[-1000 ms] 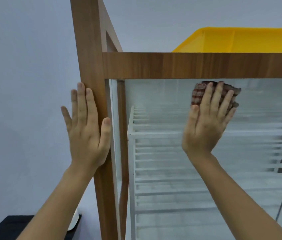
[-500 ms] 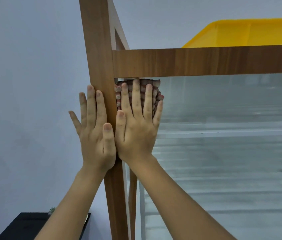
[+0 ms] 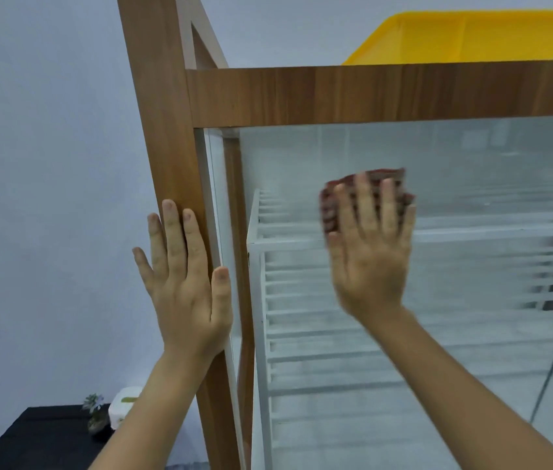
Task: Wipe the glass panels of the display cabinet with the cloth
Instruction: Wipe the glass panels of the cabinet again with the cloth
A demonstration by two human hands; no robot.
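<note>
I have my right hand (image 3: 370, 252) flat against the front glass panel (image 3: 438, 300), right of centre in the frame, fingers straight and slightly spread, pressing the dark red cloth (image 3: 331, 205) onto the pane. The cloth is bunched under my fingertips and shows above and to the left of them; that hand is blurred, so I cannot tell how the cloth is folded. My left hand (image 3: 183, 276) sits left of centre, open and flat against the wooden corner post (image 3: 163, 130), thumb on the post's front face and fingers pointing up along it. It holds nothing; I judge it is bracing the cabinet.

The relation that matters: the panel runs long from the post out to the right edge of the frame, under the wooden top rail (image 3: 370, 93). The cloth sits in its upper left part, a little below the rail and clear of the post. Most uncovered glass lies right of and below my right hand, so that hand is the one placed to sweep rightward along the pane's long axis. A yellow tray (image 3: 472, 35) rests on the cabinet top at upper right.
</note>
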